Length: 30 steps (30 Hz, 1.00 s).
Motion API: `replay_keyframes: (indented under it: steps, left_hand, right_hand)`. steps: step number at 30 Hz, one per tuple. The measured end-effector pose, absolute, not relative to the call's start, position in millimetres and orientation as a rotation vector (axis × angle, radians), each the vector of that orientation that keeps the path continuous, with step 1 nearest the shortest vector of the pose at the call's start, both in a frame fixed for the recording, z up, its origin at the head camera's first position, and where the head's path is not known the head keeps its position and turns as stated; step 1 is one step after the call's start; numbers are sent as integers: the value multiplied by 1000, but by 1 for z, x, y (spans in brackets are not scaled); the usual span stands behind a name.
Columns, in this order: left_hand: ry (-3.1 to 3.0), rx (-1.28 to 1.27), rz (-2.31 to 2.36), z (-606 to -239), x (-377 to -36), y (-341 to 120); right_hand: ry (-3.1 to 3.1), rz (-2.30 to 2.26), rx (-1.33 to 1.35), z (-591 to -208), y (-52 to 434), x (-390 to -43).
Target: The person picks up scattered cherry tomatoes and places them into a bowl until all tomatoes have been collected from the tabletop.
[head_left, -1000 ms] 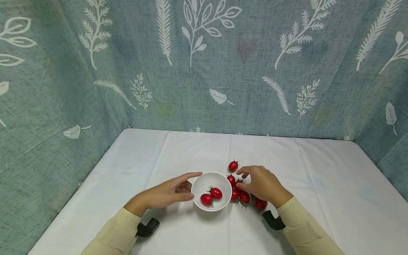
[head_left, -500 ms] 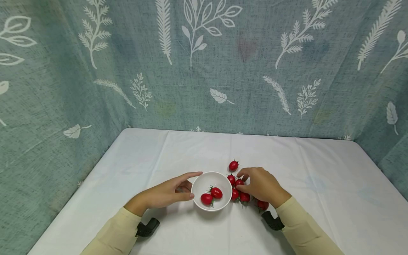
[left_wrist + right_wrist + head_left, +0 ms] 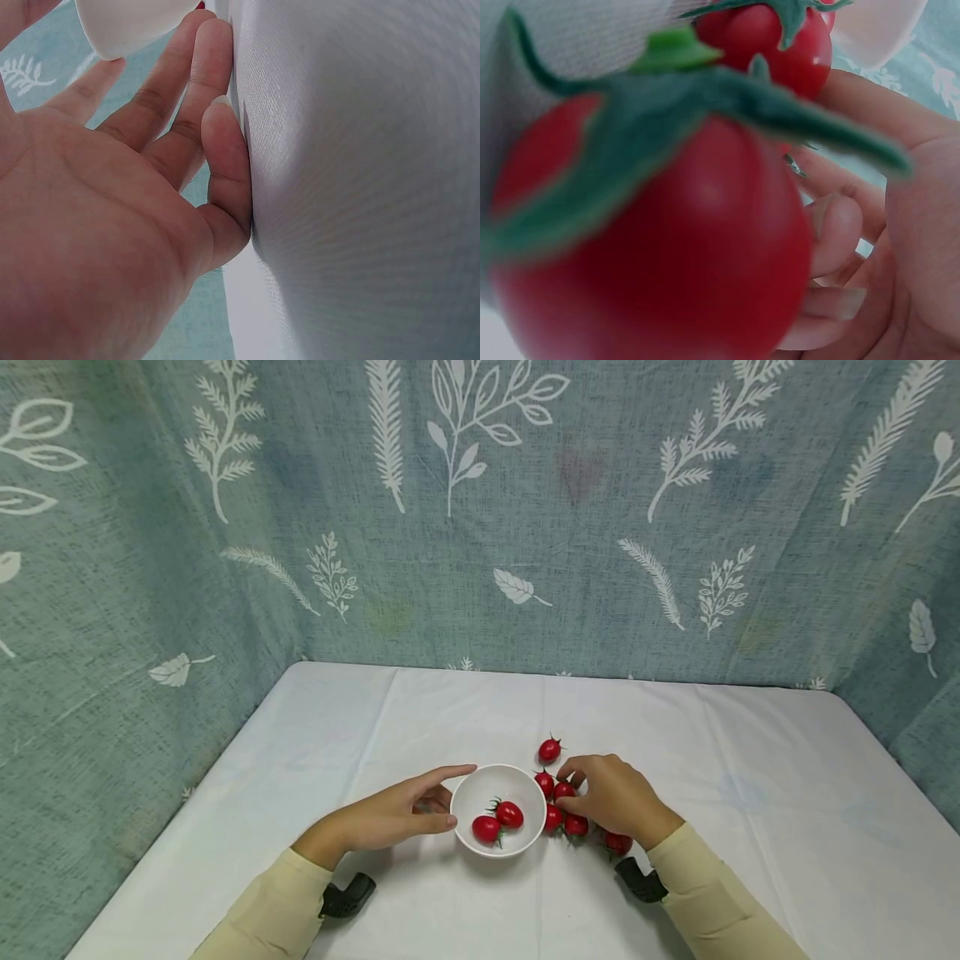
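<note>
L hand open, thumb and fingers bracing white bowl w/ 2 cherry tomatoes inside, mid desk. R hand pinches a cherry tomato in loose cluster just right of bowl

White-clothed table, creased. Near the front edge, about midway: white bowl; just right of it, a cluster of red tomatoes; one tomato apart, toward the back edge.
</note>
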<state>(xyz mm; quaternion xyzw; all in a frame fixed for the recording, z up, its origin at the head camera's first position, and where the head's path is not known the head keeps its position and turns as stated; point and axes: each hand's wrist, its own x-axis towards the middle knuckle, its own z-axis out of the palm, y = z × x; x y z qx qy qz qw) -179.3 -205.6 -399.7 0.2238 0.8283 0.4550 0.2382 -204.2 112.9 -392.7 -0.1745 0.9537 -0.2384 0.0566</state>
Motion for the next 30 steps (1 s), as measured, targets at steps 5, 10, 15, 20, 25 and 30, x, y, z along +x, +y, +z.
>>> replay_keyframes:
  steps: [5, 10, 15, 20, 25, 30]
  left_hand:
    - [2271, 611, 1246, -400, -179, -205]
    - [2267, 603, 1247, -400, -179, -205]
    - [2266, 609, 1247, -400, -178, -205]
    - [2265, 612, 1249, -400, -178, -206]
    - [2269, 615, 1245, -400, -179, -206]
    - [2275, 629, 1237, -400, -180, -206]
  right_hand:
    - [2897, -721, -534, -393, 113, -204]
    - [2897, -724, -543, -392, 113, -204]
    - [2896, -736, -550, -391, 113, -204]
    - [2899, -748, -558, -389, 114, -203]
    - [2910, -746, -560, -386, 114, -202]
    - [2910, -772, -548, -381, 113, -199]
